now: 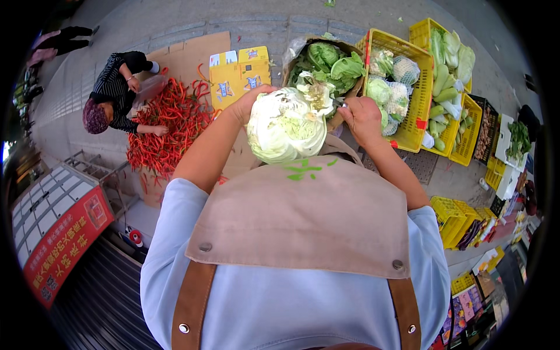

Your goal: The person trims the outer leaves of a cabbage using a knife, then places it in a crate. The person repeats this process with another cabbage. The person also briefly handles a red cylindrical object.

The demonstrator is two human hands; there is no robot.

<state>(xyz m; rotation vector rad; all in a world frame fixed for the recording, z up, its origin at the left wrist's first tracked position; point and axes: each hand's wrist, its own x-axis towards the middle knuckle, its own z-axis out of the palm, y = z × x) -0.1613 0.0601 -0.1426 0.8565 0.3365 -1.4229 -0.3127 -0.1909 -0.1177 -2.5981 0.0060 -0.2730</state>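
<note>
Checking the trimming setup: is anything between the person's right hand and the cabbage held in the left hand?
Nothing visible separates them. The left hand holds the cabbage from its far side, and the right hand sits just to its right, gripping what looks like a small blade at the loose outer leaves.

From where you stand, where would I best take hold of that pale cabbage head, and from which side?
Cup the cabbage under its rounded far-left flank, where the left hand already cradles it. It is a broad, smooth ball, so a wide palm grip probably holds best. Keep off the stem end on its right: the right hand works there with what looks like a small blade.
</note>
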